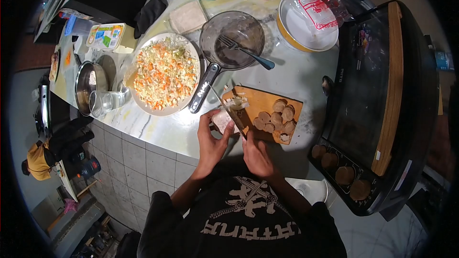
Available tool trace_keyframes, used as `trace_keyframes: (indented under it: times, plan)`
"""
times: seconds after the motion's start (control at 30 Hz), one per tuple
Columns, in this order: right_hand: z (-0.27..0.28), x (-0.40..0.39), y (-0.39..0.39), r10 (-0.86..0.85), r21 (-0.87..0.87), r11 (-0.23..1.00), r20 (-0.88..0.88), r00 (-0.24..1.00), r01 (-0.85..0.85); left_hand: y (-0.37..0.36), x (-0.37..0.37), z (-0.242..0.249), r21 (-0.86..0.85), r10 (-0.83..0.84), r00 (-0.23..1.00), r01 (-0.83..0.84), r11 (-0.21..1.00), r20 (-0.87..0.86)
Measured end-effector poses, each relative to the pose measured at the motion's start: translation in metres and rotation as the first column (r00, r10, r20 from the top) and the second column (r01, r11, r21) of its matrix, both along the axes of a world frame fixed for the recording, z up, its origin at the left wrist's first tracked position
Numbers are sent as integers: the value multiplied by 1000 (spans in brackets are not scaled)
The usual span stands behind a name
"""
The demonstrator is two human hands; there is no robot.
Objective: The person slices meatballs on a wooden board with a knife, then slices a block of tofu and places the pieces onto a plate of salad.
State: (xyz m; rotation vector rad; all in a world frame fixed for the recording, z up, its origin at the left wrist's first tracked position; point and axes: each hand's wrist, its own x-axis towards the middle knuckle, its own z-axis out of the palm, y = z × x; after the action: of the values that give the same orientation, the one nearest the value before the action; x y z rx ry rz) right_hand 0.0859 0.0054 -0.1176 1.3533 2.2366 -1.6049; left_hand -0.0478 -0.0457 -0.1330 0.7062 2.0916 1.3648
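Taking the cutting board (267,110) as the marker, the farthest thing off to its left was a metal pot (88,86) at the edge of the marble surface (296,71), with a small glass cup (103,102) just beside it. Nearer the board sat a wide plate (165,74) heaped with shredded cabbage and carrot, likely parked there to stay clear of the cutting. Between that plate and the board, and a little behind it, a glass pan (232,40) held a fork (244,50); its dark handle pointed back toward the board's left corner.

At the board's left end the left hand (210,136) had its grip closed on a pale chunk of food (222,120), pinning it at the edge of the wood so it would not slide. Just to the right, the right hand (258,155) had its grip wrapped around the handle of a knife (229,110), the blade angled up over the chunk and some pale slivers lying on the board.

On the board's right half lay a cluster of round cut slices (277,117), pushed away from the blade. Behind the board's right side stood a white bowl (308,26) partly covered by a plastic bag. Right of the board a black electric griddle (377,110) took up the rest of the surface, with a few brown rounds along its near edge.
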Motion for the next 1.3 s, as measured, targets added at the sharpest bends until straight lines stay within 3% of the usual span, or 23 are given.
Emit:
trace_keyframes:
  times: [0.13,0.2,0.33,0.4,0.6,0.83,0.9,1.03,1.13,1.3]
  plan:
    - [-13,5,-1,113,174,979,-44,993,-104,-2,-1,-3,11,-1,1000,0,1000,29]
    - [-5,2,3,83,-6,997,60,995,-83,-2,-1,-4,20,5,999,-6,1000,42]
    - [-19,4,-3,40,67,997,-24,999,-38,-4,-4,-5,-39,-43,998,45,998,35]
    - [-24,5,-4,59,195,980,-88,994,-41,-4,-4,-5,-39,-43,999,43,998,18]
    - [-9,0,3,41,121,992,-26,999,-37,-1,-2,-4,2,3,1000,-3,1000,4]
    - [-1,5,0,17,180,984,-60,998,-6,-3,-4,4,-33,-61,997,62,998,46]
    - [-2,7,-2,-3,107,994,24,1000,1,-4,-6,3,-23,-63,996,64,998,66]
    - [-9,19,0,-42,100,994,-124,991,54,-7,-5,-3,53,-18,999,15,998,52]
    - [-7,27,3,-47,205,975,-187,981,86,-8,-5,-6,39,-20,998,18,999,67]
    - [-2,32,2,-26,135,990,-122,992,43,-10,-7,-2,23,-79,997,79,997,6]
